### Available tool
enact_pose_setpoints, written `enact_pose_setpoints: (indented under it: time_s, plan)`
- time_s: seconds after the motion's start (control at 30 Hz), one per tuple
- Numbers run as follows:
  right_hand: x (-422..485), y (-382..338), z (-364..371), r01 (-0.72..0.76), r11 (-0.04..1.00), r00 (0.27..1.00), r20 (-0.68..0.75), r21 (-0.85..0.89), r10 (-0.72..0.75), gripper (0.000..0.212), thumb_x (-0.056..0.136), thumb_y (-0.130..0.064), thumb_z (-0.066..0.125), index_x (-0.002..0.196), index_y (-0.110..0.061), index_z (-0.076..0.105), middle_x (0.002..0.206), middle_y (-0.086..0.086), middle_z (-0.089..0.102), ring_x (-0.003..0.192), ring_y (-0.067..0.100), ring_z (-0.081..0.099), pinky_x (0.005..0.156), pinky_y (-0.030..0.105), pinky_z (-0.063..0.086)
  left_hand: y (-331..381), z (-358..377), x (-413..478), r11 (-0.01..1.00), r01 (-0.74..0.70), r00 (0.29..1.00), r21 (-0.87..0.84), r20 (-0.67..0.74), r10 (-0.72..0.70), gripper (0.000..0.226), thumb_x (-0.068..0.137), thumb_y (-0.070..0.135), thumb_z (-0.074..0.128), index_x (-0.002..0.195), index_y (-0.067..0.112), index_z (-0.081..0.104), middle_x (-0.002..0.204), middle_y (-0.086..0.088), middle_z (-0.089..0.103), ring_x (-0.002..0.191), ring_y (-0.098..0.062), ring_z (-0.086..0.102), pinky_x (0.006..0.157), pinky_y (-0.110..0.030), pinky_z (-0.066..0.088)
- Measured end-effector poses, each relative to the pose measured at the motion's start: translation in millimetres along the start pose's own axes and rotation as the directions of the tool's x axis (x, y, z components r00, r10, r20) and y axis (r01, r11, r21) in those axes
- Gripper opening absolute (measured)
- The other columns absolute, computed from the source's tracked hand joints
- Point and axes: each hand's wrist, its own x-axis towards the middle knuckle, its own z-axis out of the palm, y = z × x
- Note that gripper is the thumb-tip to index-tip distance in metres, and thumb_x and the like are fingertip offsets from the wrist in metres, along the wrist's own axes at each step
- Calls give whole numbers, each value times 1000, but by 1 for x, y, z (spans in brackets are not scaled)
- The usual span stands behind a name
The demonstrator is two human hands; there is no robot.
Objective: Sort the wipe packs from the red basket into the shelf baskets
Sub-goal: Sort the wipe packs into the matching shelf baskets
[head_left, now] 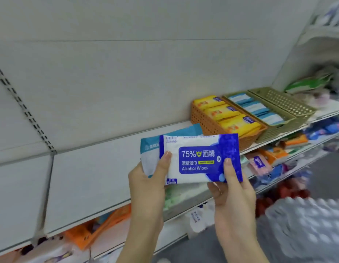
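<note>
Left hand (pixel 147 179): thumb clamped on the left end of the blue wipe pack (pixel 199 158), teal pack (pixel 148 149) tucked behind.
Blue wipe pack: over the shelf's (pixel 108 168) front edge, long axis left-right.
Right hand (pixel 231 192): pinching its right end.
Baskets: up-right, nearer the right hand; orange basket (pixel 203 120) first, empty-looking olive basket (pixel 286 103) beyond.

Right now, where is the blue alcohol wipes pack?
Head view, centre: the alcohol wipes pack is held between the left hand and right hand, overlapping a teal pack, just below and left of the orange basket.
</note>
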Motion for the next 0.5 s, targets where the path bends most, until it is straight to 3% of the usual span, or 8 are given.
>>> enact_pose_setpoints:
  time_s: [0.13, 0.27, 0.4, 0.5]
  plan:
    - [49, -24, 1, -152, 984, 988, 12, 88, 151, 33, 66, -39, 62, 90, -16, 62, 68, 1, 68, 53, 9, 60, 45, 20, 49, -5, 62, 39, 980, -158, 987, 118, 60, 152, 7, 76, 34, 65, 79, 27, 65, 73, 8, 74, 66, -8, 69, 59, -27, 56]
    - [102, -50, -4, -186, 973, 982, -9, 134, 189, 36, 62, -35, 64, 90, -12, 61, 67, 4, 67, 51, 10, 63, 42, 18, 48, -11, 122, 72, 936, -282, 957, 211, 126, 260, 15, 70, 44, 61, 75, 30, 60, 68, 18, 70, 62, 0, 66, 50, -15, 50]
    - [148, -73, -24, -179, 979, 983, -27, 100, 183, 36, 62, -28, 66, 93, -8, 65, 71, 7, 71, 53, 11, 64, 41, 18, 48, -35, 175, 93, 913, -312, 947, 261, 158, 279, 12, 75, 40, 62, 74, 28, 59, 66, 20, 69, 60, 3, 65, 47, -10, 46]
    - [187, -94, -48, -144, 987, 983, -105, 72, 151, 32, 62, -25, 67, 90, -10, 67, 72, 6, 73, 50, 11, 64, 41, 18, 48, -61, 212, 106, 915, -268, 959, 300, 172, 225, 11, 75, 40, 62, 75, 30, 60, 67, 21, 69, 63, 1, 66, 49, -15, 50]
